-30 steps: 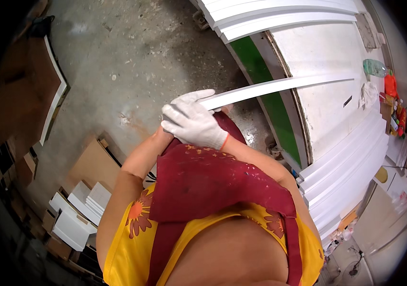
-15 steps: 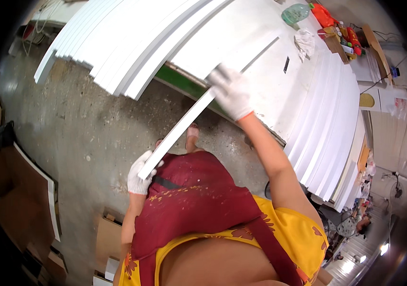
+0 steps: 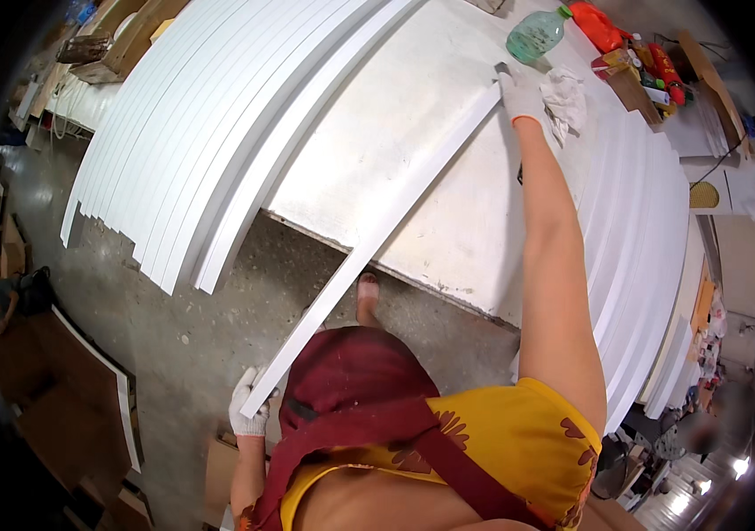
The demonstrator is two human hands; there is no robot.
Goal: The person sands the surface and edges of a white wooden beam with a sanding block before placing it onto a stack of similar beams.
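A long white strip runs diagonally from beside my apron across the white tabletop. My left hand, in a white knit glove, is closed around the strip's near end. At the far end, my gloved right hand is stretched out, its fingers closed on a small dark grey block at the strip's tip. The block's exact kind does not show. A crumpled white cloth lies just right of that hand, and a green plastic bottle lies just beyond it.
White strips lie side by side in a left row and a right row, some overhanging the table edge. A box of bottles and cans stands at the back right. Brown boards are at lower left, near another person.
My right hand has slid from the strip's middle to its far end with the dark block. The left hand, still on the near end, sits lower in view. The view has shifted.
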